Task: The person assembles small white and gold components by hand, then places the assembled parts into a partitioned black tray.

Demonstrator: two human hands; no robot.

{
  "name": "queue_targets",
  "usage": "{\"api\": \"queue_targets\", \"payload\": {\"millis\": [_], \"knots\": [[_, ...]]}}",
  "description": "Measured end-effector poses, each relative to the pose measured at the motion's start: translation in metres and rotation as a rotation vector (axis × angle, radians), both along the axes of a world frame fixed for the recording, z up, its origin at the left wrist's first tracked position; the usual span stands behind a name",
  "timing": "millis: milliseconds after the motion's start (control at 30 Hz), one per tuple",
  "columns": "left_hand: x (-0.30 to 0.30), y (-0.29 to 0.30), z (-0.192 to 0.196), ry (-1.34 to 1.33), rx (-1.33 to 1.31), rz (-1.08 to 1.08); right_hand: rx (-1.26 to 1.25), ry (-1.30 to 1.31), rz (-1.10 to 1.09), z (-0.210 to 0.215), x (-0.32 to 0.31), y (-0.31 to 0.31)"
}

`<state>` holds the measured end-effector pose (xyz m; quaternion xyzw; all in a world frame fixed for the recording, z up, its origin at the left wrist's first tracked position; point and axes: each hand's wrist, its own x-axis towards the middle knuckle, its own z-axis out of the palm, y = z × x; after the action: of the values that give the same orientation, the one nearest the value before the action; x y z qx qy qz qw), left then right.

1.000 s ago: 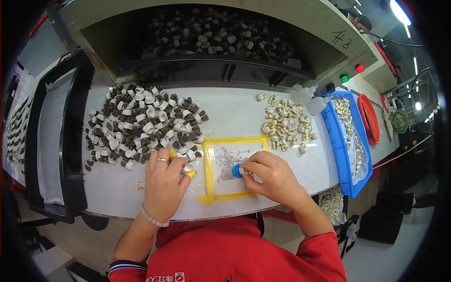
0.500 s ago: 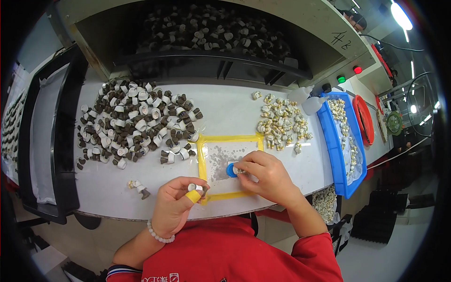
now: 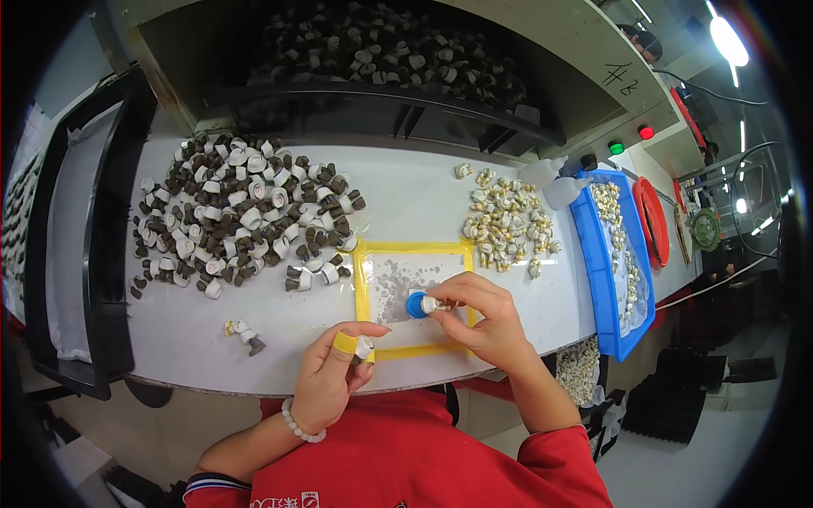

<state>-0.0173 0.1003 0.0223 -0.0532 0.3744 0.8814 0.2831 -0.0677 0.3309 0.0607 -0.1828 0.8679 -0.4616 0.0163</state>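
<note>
My left hand, with yellow tape round a finger, is closed on a small white-and-brown figurine part just in front of the yellow-taped rectangle. Fingers and thumb of my right hand pinch a small white-and-gold figurine part. Its white end is at the rim of a small round blue cap, standing inside the rectangle among grey stains. An assembled figurine lies on the table to the left. At the far left is a large heap of white-and-brown parts; white-and-gold parts lie to the right.
A black tray stands along the left side. At the right are a blue tray of white-and-gold parts, squeeze bottles and a red container. A shelf over the table holds a black bin full of parts.
My right hand has tilted and drawn the white-and-gold part slightly right, showing more of it and the blue cap. My left hand has turned, its forefinger now stretched toward the rectangle.
</note>
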Motion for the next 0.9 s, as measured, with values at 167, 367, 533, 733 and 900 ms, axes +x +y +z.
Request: {"api": "queue_targets", "payload": {"millis": [167,367,533,733,900], "knots": [[-0.004,0.009,0.008,0.029,-0.019,-0.076,-0.032,-0.055,-0.013,0.0,0.001,0.001],[0.001,0.014,-0.01,0.126,0.011,0.02,0.046,-0.011,-0.002,0.0,0.003,0.0],[-0.003,0.012,-0.009,0.082,-0.033,0.03,-0.144,-0.13,0.057,0.012,0.009,-0.005],[-0.003,0.011,-0.011,0.086,-0.017,0.044,-0.219,-0.2,0.151,0.01,0.015,-0.012],[0.0,0.014,-0.011,0.101,-0.032,0.078,-0.181,-0.195,0.151,0.008,0.019,-0.01]]}}
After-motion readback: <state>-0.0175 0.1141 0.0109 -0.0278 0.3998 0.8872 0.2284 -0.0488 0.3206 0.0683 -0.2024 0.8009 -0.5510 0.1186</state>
